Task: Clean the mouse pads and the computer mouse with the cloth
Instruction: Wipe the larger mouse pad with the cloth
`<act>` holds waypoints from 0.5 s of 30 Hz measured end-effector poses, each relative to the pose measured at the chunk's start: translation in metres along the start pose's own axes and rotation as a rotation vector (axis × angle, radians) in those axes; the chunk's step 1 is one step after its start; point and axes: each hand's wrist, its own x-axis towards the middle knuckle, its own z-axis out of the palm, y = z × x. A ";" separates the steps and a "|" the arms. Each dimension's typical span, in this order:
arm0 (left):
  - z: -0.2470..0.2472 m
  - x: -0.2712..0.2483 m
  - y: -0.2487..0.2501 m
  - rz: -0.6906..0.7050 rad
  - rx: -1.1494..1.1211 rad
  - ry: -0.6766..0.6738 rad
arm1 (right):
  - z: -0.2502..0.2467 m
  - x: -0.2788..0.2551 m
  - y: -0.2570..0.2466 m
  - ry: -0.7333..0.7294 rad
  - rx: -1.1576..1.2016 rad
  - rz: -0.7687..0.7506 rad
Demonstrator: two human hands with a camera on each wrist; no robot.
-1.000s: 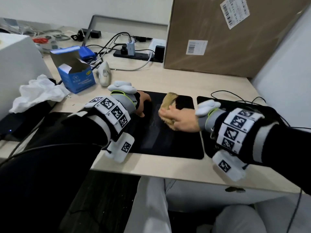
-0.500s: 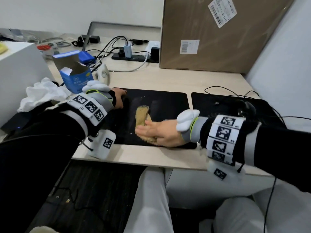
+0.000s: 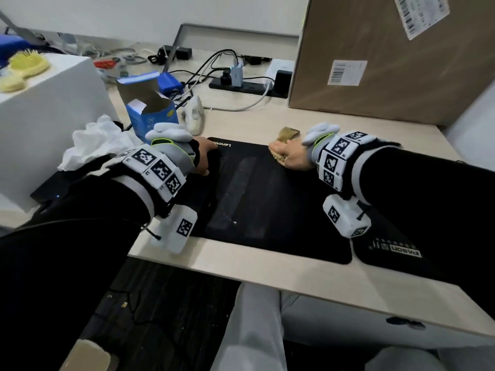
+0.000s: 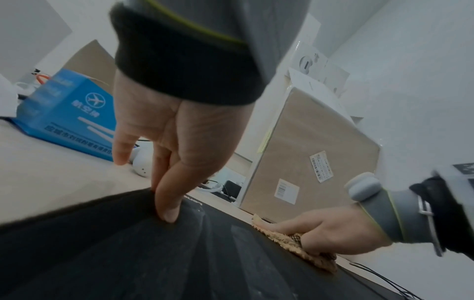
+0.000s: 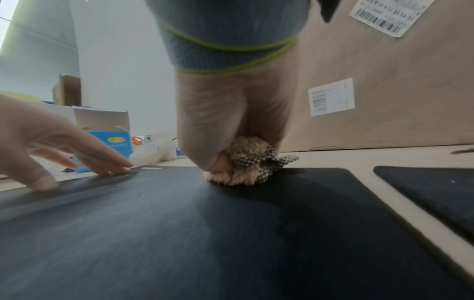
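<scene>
A black mouse pad (image 3: 267, 204) lies on the desk in front of me, with a streak down its middle. My left hand (image 3: 205, 156) presses straight fingers (image 4: 166, 211) on the pad's far left corner. My right hand (image 3: 289, 155) grips a bunched tan cloth (image 3: 288, 135) with a checked backing and holds it against the pad's far edge. The right wrist view shows the cloth (image 5: 246, 162) squeezed under the curled fingers on the pad (image 5: 205, 233). A second black pad (image 3: 385, 247) lies to the right, mostly under my right arm. No black mouse shows.
A large cardboard box (image 3: 388, 62) stands behind the pads at the right. An open blue carton (image 3: 152, 113), a white rounded device (image 3: 194, 116) and a white rag (image 3: 99, 140) lie to the left. A power strip (image 3: 246, 87) with cables sits at the back.
My right hand has swept the cloth from the pad's near edge to its far edge. The left hand has stayed on the far left corner.
</scene>
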 end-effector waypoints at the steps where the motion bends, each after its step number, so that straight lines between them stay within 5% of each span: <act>1: 0.001 0.001 -0.002 -0.003 -0.005 0.003 | 0.002 0.000 -0.002 -0.007 0.003 -0.005; 15: 0.005 -0.011 0.000 -0.037 -0.063 0.022 | 0.057 -0.106 -0.096 -0.034 -0.102 -0.515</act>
